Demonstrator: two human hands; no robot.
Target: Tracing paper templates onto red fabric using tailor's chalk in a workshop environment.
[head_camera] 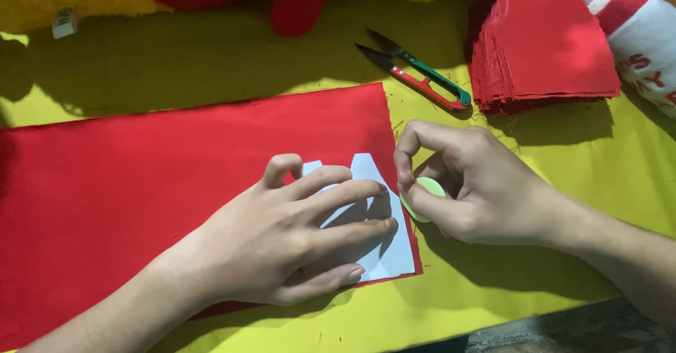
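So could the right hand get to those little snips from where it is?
Probably yes. The snips lie in the open just beyond the right hand, nothing between them, though its fingers pinch a pale green disc.

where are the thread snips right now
In the head view the thread snips lie on the yellow cloth toward the upper right, just left of the stack of red cut pieces and above the right hand.

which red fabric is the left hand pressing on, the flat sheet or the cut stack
The big flat red sheet: the left hand pins a white paper pattern onto it. The stack of cut red pieces sits untouched beyond the right hand.
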